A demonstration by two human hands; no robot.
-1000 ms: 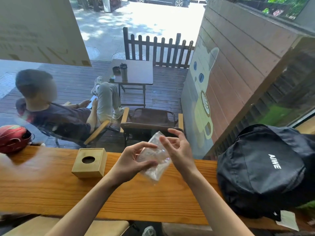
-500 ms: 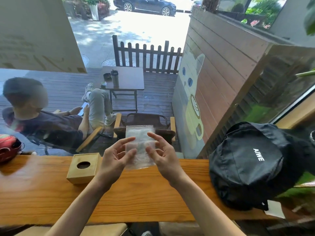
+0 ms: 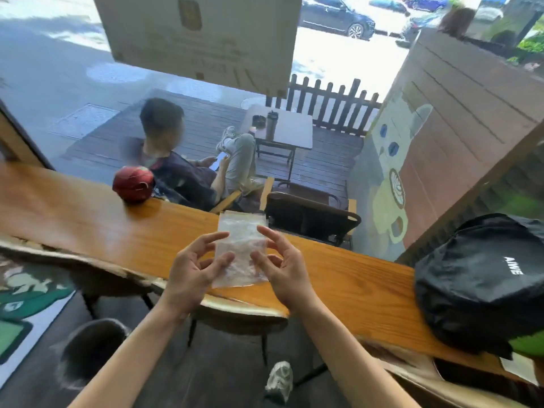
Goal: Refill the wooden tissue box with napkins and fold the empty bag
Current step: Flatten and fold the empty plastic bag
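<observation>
A clear, empty plastic bag (image 3: pixel 242 248) stands flat and upright between my two hands, above the wooden counter (image 3: pixel 88 228). My left hand (image 3: pixel 194 272) pinches its left edge with thumb and fingers. On the opposite edge my right hand (image 3: pixel 282 266) holds it the same way. The wooden tissue box is not in view; my hands and the bag may hide it.
A red helmet (image 3: pixel 133 184) sits on the counter at the back left. A black backpack (image 3: pixel 482 278) lies on the counter at the right. Stools (image 3: pixel 91 348) stand below the counter. Behind the window glass a person sits in a chair.
The view has swung right and tilted, so the helmet now sits further in and the tissue box is lost from sight. The bag stays flat and upright between both hands.
</observation>
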